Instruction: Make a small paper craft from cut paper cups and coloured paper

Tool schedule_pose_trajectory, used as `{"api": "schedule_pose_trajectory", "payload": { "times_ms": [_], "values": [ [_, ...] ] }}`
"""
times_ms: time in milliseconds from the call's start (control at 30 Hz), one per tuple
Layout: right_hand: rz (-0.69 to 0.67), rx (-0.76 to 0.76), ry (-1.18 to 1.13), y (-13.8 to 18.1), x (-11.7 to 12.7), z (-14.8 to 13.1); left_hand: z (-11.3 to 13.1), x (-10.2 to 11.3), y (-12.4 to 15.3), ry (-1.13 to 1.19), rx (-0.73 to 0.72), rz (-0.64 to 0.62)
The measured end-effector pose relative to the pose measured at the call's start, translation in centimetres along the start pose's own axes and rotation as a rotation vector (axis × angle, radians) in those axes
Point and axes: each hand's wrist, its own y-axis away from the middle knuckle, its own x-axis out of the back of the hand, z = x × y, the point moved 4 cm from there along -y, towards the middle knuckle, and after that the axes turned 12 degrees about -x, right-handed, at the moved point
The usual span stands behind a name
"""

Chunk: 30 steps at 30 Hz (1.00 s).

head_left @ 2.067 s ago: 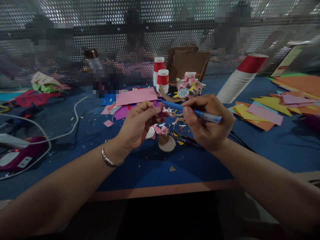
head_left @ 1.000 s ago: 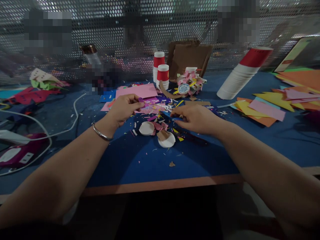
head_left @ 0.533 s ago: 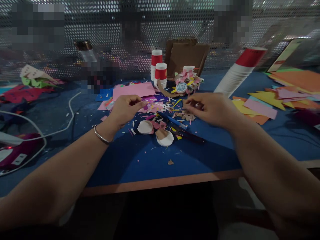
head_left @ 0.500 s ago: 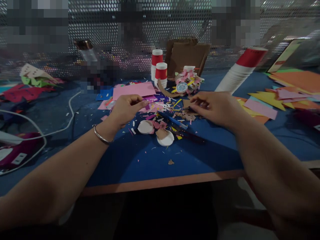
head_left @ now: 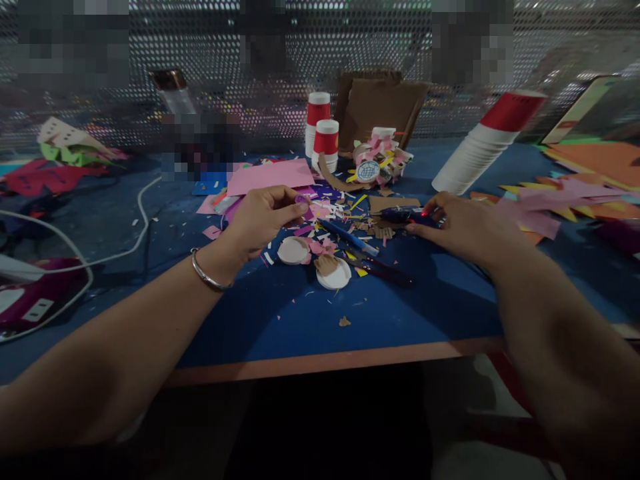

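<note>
My left hand, with a bracelet at the wrist, pinches a small purple paper piece between thumb and fingertips. On the right, my right hand has its thumb and fingers around the rear of a dark blue glue gun with a small red light. The glue gun lies low over a brown cardboard piece. Between the hands are a blue pen-like tool, dark-handled scissors, two white discs and scattered paper scraps.
Paper cups stand at the back beside a cup covered in paper strips. A long cup stack leans at right. Coloured paper lies far right, pink paper left of centre. A white cable crosses the left.
My right hand has moved right and now holds the glue gun, which was hidden before. My left hand has shifted slightly, still pinching the purple piece.
</note>
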Motion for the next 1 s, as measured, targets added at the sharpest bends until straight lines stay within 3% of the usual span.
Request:
{"api": "schedule_pose_trajectory", "payload": {
  "times_ms": [267, 533, 667, 767, 833, 933, 1000],
  "values": [
    [-0.084, -0.018, -0.121, -0.4, -0.3, 0.5, -0.1, -0.3, 0.3, 0.072, 0.05, 0.032],
    [-0.073, -0.038, -0.157, -1.0, -1.0, 1.3, 0.1, 1.9, -0.9, -0.305, -0.07, -0.11],
    [-0.064, -0.02, -0.209, -0.8, -0.4, 0.9, 0.6, 1.3, -0.2, -0.125, 0.035, -0.093],
    [-0.064, -0.021, -0.259, -0.5, 0.1, 0.6, 1.2, -0.7, 1.1, -0.023, 0.102, -0.223],
    [-0.05, -0.037, -0.277, -0.5, 0.3, 0.6, 1.6, -1.6, 1.8, -0.057, 0.072, -0.312],
    [-0.026, -0.045, -0.295, -0.6, 0.4, 0.9, 2.0, -1.5, 2.0, -0.22, -0.003, -0.39],
    [-0.024, -0.05, -0.308, -0.8, 0.2, 1.1, 2.0, -1.1, 1.9, -0.384, 0.026, -0.479]
  ]
}}
